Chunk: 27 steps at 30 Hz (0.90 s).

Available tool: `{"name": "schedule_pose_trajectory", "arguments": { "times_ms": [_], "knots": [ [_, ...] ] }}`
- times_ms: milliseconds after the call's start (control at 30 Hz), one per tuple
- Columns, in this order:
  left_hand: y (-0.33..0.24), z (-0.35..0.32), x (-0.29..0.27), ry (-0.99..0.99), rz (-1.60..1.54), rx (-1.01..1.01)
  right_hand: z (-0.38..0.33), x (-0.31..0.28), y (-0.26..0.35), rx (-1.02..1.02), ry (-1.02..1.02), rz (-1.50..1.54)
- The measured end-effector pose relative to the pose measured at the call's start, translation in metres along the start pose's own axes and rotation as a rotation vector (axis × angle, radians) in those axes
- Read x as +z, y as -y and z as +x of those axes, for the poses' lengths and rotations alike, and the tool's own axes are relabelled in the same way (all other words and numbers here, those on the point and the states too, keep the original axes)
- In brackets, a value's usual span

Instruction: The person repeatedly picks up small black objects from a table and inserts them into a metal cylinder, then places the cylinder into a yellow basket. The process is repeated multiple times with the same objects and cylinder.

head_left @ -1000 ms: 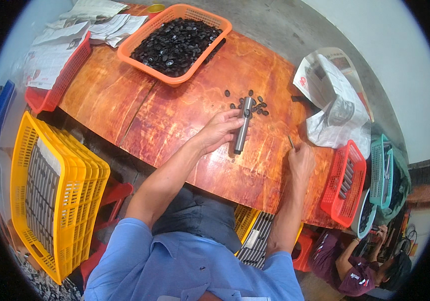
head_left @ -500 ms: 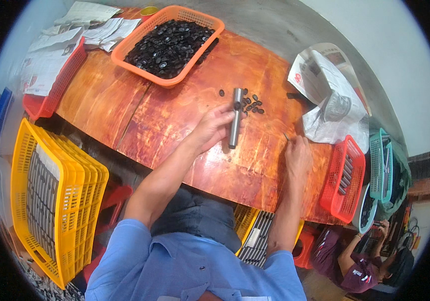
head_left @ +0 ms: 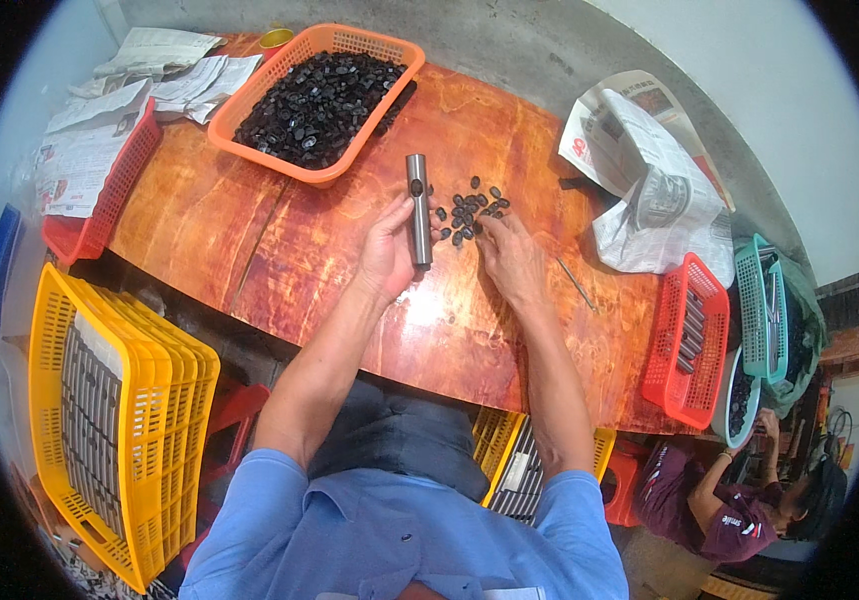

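Head view: left hand keeps its closed grip on the metal tube, while right hand, fingers loose, has moved onto the black caps.

Tube: plain grey metal
Small caps: black — glossy
Table: reddish-orange wood, swirling grain
Tray: orange mesh (black pieces inside)
Crate: yellow — slotted

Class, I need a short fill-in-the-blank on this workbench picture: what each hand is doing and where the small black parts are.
1. The left hand holds a grey metal ____.
2. The right hand reaches into a loose pile of small ____ parts on the wooden table.
3. Many more such parts fill the ____ basket at the table's far edge.

Missing words: tube; black; orange
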<state>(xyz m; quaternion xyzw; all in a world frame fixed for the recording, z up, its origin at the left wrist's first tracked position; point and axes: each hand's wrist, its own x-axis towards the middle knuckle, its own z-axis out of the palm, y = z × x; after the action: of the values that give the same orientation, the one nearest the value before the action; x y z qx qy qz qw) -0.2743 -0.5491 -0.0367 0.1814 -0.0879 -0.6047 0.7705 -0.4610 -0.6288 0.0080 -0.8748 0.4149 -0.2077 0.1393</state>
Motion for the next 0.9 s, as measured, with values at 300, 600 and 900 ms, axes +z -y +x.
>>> {"name": "schedule_pose_trajectory", "arguments": {
  "times_ms": [300,600,900],
  "knots": [
    [0.007,-0.003,0.003,0.071,0.104,-0.089,-0.017,0.008,-0.024,0.012,-0.048,0.169],
    [0.009,0.000,0.005,0.086,0.114,-0.116,-0.021,0.009,-0.028,0.233,-0.108,0.582],
    [0.011,-0.002,0.006,0.091,0.165,-0.114,-0.026,-0.004,-0.018,0.224,-0.077,0.384]
  ]
}}
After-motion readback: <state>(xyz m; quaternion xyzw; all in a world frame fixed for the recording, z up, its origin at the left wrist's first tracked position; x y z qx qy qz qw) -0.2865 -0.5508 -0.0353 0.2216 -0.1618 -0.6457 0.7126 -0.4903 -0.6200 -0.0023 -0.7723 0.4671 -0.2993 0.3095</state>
